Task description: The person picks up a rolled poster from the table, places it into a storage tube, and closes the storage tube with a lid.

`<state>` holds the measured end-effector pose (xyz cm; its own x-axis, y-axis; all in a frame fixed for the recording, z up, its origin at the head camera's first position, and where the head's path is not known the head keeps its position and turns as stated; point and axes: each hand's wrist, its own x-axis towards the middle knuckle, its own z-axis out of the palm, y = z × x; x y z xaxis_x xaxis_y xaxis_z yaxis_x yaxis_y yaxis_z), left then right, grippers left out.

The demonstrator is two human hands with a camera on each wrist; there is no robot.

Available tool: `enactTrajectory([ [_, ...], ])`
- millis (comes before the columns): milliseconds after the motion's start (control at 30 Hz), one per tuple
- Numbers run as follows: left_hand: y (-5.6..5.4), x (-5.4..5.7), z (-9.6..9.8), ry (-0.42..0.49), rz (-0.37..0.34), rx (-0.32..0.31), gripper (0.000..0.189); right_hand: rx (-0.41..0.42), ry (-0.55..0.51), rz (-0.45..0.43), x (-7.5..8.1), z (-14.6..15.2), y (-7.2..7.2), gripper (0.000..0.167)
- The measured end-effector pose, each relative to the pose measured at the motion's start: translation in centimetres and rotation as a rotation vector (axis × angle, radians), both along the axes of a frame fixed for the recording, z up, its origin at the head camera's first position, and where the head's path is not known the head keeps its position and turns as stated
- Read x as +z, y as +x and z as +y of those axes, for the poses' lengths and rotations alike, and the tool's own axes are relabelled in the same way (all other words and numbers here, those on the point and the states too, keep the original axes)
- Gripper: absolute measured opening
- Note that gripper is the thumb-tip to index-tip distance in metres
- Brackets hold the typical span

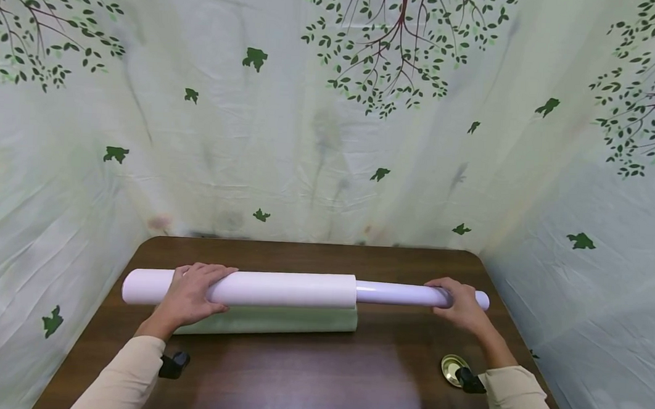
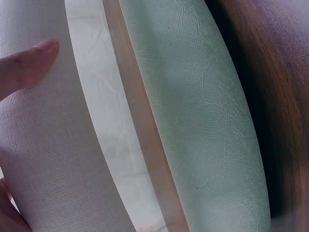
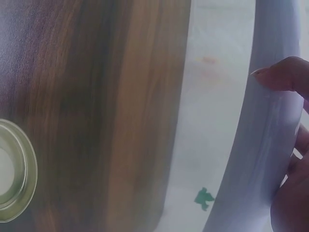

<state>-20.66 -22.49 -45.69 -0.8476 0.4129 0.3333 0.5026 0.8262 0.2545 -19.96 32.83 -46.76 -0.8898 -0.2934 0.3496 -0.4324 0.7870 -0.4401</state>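
Note:
A thick white roll with a finely textured surface, like wallpaper (image 1: 289, 290), is held level above the wooden table. My left hand (image 1: 192, 296) grips it left of its middle, and the thumb (image 2: 34, 65) lies along the near side. From its right end extends a thinner, glossy white roll (image 1: 395, 294); whether that one's left part lies inside or behind the thick roll is hidden. My right hand (image 1: 460, 306) holds the thin roll near its right end, thumb on the near side. Below the thick roll lies a pale green textured roll (image 1: 293, 320) on the table.
A round brass-coloured dish or lid (image 1: 453, 370) sits on the dark wooden table (image 1: 307, 382) beside my right wrist. Pale cloth (image 1: 320, 136) printed with leaves and branches hangs behind the table and along both sides.

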Motion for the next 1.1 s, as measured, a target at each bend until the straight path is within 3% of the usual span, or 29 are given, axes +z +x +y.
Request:
enactTrajectory([
  [567,0.0,0.0,0.5,0.016,0.029,-0.008,0.072,0.017,0.019,-0.033,0.2,-1.3,-0.2,0.045],
  [1100,0.3,-0.1,0.8,0.003,-0.008,0.015,0.072,0.039,0.048,-0.049,0.0,-2.3,0.0,0.043],
])
